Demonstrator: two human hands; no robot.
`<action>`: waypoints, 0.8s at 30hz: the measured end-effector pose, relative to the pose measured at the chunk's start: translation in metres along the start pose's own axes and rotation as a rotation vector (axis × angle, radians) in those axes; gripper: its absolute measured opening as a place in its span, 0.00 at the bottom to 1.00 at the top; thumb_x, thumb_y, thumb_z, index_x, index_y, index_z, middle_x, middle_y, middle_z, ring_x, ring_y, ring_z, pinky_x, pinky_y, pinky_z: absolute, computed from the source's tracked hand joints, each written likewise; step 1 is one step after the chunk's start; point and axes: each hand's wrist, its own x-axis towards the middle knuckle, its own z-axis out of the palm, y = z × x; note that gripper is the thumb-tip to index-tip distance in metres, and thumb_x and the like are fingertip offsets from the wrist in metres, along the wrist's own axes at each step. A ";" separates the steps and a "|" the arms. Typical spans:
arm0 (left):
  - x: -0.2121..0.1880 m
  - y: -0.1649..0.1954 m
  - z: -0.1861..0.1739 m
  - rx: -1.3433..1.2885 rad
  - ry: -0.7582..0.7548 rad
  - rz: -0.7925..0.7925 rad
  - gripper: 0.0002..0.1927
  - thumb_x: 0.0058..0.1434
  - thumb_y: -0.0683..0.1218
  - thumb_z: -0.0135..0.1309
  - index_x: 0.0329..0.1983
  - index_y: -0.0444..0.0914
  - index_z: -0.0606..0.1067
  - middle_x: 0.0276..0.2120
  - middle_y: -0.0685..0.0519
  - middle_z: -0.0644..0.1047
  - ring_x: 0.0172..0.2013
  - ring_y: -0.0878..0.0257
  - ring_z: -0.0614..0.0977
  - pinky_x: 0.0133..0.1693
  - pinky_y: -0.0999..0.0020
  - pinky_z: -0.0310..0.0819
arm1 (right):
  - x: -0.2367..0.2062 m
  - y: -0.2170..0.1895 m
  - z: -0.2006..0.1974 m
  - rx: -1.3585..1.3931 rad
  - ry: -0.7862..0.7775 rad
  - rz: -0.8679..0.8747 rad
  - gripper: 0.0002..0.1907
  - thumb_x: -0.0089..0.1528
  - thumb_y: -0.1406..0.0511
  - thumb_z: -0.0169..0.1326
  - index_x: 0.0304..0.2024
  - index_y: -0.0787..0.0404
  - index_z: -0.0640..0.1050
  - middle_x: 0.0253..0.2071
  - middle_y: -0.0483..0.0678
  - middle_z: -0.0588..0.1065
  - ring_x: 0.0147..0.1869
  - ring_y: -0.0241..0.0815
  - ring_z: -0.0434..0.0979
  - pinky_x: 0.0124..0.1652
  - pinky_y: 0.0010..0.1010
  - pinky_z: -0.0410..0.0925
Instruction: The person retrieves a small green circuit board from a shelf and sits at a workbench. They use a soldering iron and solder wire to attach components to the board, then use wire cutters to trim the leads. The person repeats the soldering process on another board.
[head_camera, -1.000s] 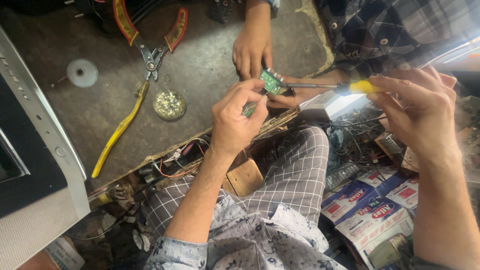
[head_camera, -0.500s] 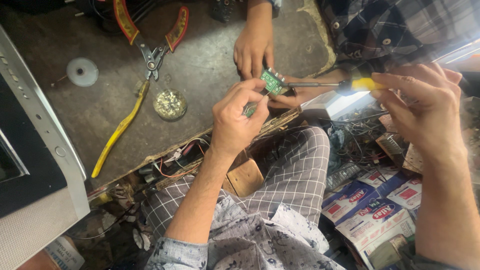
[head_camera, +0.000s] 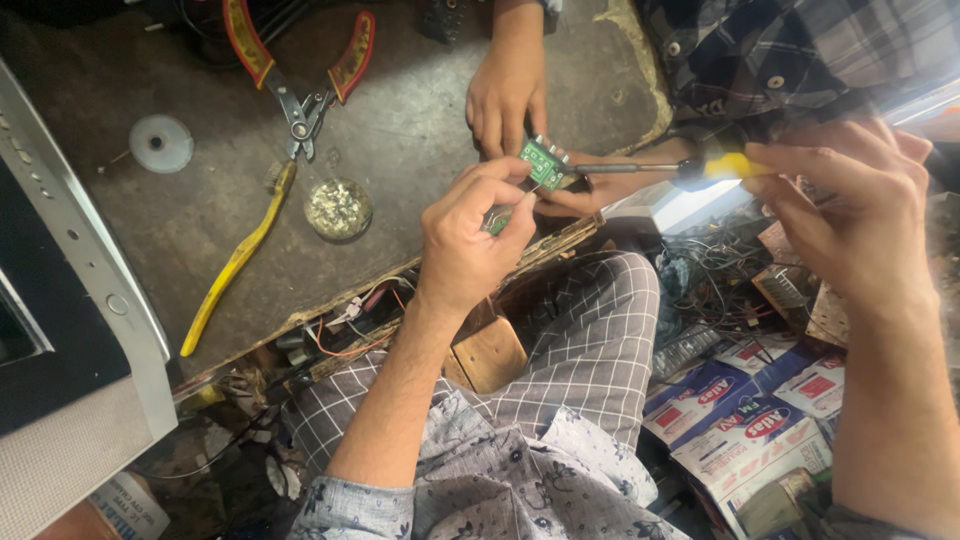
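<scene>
My left hand (head_camera: 468, 238) is pinched on a thin wire, its fingertips right at a small green circuit board (head_camera: 545, 163) near the bench edge. My right hand (head_camera: 850, 215) grips the yellow and black handle of a soldering iron (head_camera: 715, 168). The iron's metal shaft reaches left and its tip is at the board. Another person in a plaid shirt steadies the board: one hand (head_camera: 507, 95) comes down from the top and the other hand's fingers (head_camera: 610, 187) lie under the board.
On the dark worn bench (head_camera: 420, 120) lie red-handled pliers (head_camera: 300, 95), a yellow-handled tool (head_camera: 235, 265), a round tin (head_camera: 338, 208) and a white disc (head_camera: 162, 143). A grey device (head_camera: 90, 290) stands at left. Tangled wires (head_camera: 705, 275) and printed boxes (head_camera: 745, 410) crowd the lower right.
Hardly anything differs. Both my hands, the iron and the board stay in place, with only a slight shift of the view.
</scene>
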 end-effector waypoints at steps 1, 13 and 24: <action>0.000 0.000 0.000 0.000 -0.002 -0.002 0.07 0.61 0.35 0.62 0.37 0.34 0.74 0.48 0.46 0.81 0.48 0.54 0.85 0.48 0.64 0.81 | -0.002 0.002 0.002 0.010 0.024 -0.022 0.11 0.66 0.68 0.70 0.51 0.56 0.85 0.47 0.45 0.80 0.49 0.39 0.75 0.50 0.28 0.62; -0.001 0.000 0.004 0.017 0.038 0.018 0.08 0.60 0.35 0.62 0.37 0.34 0.73 0.46 0.46 0.81 0.46 0.52 0.85 0.47 0.63 0.80 | -0.018 -0.002 -0.001 -0.063 0.104 -0.063 0.12 0.65 0.70 0.66 0.51 0.57 0.86 0.49 0.43 0.80 0.48 0.38 0.70 0.50 0.28 0.62; 0.000 0.001 0.002 0.026 0.030 0.025 0.08 0.60 0.34 0.61 0.37 0.34 0.73 0.46 0.46 0.81 0.46 0.52 0.85 0.48 0.62 0.80 | -0.011 -0.013 -0.007 -0.115 0.088 -0.062 0.07 0.68 0.71 0.70 0.48 0.59 0.86 0.48 0.46 0.80 0.47 0.40 0.69 0.47 0.29 0.62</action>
